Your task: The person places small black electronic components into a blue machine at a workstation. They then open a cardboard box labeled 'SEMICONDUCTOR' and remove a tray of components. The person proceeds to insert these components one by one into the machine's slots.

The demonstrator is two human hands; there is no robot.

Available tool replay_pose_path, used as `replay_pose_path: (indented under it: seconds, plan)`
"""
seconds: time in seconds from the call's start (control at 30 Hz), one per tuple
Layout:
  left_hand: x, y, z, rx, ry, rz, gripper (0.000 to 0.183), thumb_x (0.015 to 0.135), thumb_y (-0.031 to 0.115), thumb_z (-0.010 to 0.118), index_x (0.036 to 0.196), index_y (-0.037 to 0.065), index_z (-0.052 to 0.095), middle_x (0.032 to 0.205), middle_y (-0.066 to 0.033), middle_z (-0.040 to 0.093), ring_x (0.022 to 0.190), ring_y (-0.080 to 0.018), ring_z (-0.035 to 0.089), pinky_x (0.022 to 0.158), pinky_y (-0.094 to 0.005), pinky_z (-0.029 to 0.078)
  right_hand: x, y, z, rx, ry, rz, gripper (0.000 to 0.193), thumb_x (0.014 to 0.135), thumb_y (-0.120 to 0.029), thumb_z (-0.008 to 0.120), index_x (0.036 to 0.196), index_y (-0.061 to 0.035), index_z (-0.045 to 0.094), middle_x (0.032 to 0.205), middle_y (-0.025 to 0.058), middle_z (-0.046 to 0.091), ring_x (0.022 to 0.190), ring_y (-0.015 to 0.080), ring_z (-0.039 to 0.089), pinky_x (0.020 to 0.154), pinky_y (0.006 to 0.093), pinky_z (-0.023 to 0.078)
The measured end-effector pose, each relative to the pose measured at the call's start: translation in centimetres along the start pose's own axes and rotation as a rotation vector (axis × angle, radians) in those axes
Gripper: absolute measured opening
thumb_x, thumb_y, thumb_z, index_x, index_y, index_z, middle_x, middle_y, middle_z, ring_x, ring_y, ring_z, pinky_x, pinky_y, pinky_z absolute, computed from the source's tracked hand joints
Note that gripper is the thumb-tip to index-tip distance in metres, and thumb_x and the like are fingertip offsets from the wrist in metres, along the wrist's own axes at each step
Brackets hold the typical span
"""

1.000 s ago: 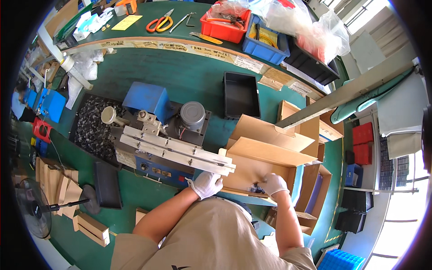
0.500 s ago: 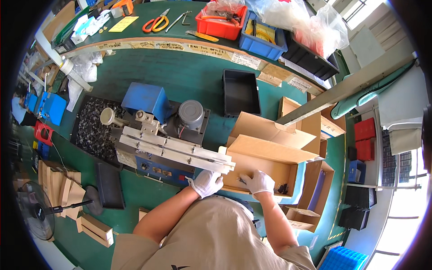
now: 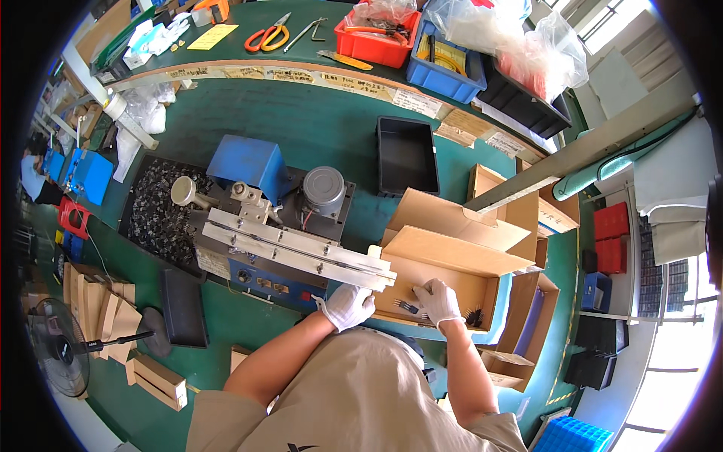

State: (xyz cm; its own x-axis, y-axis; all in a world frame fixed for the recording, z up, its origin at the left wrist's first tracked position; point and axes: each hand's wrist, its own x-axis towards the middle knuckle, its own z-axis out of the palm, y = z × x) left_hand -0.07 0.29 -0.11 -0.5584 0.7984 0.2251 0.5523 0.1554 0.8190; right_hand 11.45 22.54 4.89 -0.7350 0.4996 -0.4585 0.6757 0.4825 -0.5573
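My left hand [image 3: 349, 306], in a white glove, is closed beside the outlet end of the pale metal rail [image 3: 301, 252]; what its curled fingers hold, if anything, is hidden. Inside an open cardboard box [image 3: 404, 276], my gloved right hand [image 3: 442, 301] is closed at the end of a short row of small black pronged parts [image 3: 407, 306]. More dark parts [image 3: 474, 316] lie in the box's near right corner, just right of that hand. The rail slopes down from a bench machine with a blue housing [image 3: 246, 167] toward the box's left side.
Loose black parts fill a tray [image 3: 162, 215] left of the machine. A grey motor [image 3: 324, 190] and a black bin [image 3: 407, 157] stand behind the rail. More cardboard boxes [image 3: 527, 324] are at the right; a slanted post [image 3: 587, 154] crosses there. A fan [image 3: 64, 346] stands left.
My right hand has shifted slightly right in the box, and more of the row of black parts shows beside its fingers. My left hand has stayed at the rail's end.
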Motion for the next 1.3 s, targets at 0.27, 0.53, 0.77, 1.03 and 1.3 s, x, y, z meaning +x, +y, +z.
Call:
replay_pose_path:
  seconds: [0.27,0.53,0.77,1.03,1.3]
  plan:
    - [0.1,-0.5,0.5,-0.007,0.006,0.011,0.025,0.081,0.010,0.059,0.103,0.000,0.066,0.098,-0.0250,0.065,0.091,-0.0440,0.062,0.082,-0.0491,0.050,-0.3,0.9,0.9,0.052,0.166,-0.230,0.022,0.085,-0.020,0.075,0.083,-0.0007,0.064,0.075,0.0164,0.067,0.066,0.0278,0.066,0.065,0.0357,0.053]
    - [-0.2,-0.4,0.0,-0.009,-0.105,-0.060,0.037,0.082,0.007,0.059,0.118,0.001,0.060,0.113,-0.0258,0.062,0.105,-0.0453,0.059,0.092,-0.0508,0.048,-1.4,-0.7,0.5,0.246,0.244,-0.501,0.021,0.079,-0.004,0.078,0.087,-0.0048,0.058,0.077,0.0098,0.063,0.067,0.0209,0.060,0.065,0.0327,0.052]
    - [0.0,-0.1,-0.1,0.043,-0.020,0.051,0.036,0.081,0.009,0.061,0.117,0.002,0.059,0.109,-0.0263,0.061,0.103,-0.0464,0.059,0.089,-0.0528,0.048,-3.6,-6.5,-3.0,0.262,0.122,-0.574,0.017,0.081,0.001,0.073,0.091,-0.0057,0.060,0.083,0.0087,0.064,0.073,0.0209,0.062,0.068,0.0314,0.052]
    - [0.7,1.2,-1.0,-0.003,0.069,0.109,0.028,0.082,0.011,0.061,0.108,0.001,0.062,0.100,-0.0259,0.061,0.094,-0.0450,0.059,0.084,-0.0519,0.048,-2.7,-8.8,-4.4,0.005,0.169,-0.895,0.023,0.079,0.009,0.066,0.095,-0.0067,0.061,0.091,0.0097,0.065,0.084,0.0290,0.065,0.074,0.0373,0.053]
    - [-0.4,-0.1,0.1,-0.017,-0.001,-0.040,0.022,0.083,0.014,0.061,0.100,-0.001,0.065,0.099,-0.0255,0.062,0.093,-0.0444,0.059,0.083,-0.0515,0.047,-2.6,-9.2,-4.5,-0.058,0.082,-0.886,0.020,0.081,0.006,0.064,0.097,-0.0067,0.061,0.094,0.0110,0.064,0.089,0.0319,0.063,0.078,0.0398,0.052]
